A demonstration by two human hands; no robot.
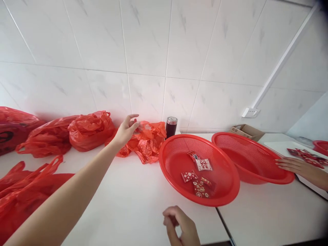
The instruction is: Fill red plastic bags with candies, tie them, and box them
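My left hand point(128, 129) reaches over the table to a crumpled red plastic bag point(151, 141) by the wall. Its thumb and fingers come together around a small red bit that I cannot make out. Low in the view, my right hand point(181, 225) is loosely curled and slightly blurred, with nothing visible in it. It is in front of a round red plastic basket point(170, 182), apart from the rim. Inside the basket lie several small wrapped packets, among them a white-and-red packet point(203, 164), a dotted red packet point(189, 176) and a brown-red packet point(201, 189).
Another person's hand point(294, 167) rests on the rim of a second red basket point(246, 136). Filled red bags point(89, 131) line the wall at left. A dark tumbler point(171, 127) stands behind the basket. Further right are a cardboard box point(247, 131) and red packets point(307, 157).
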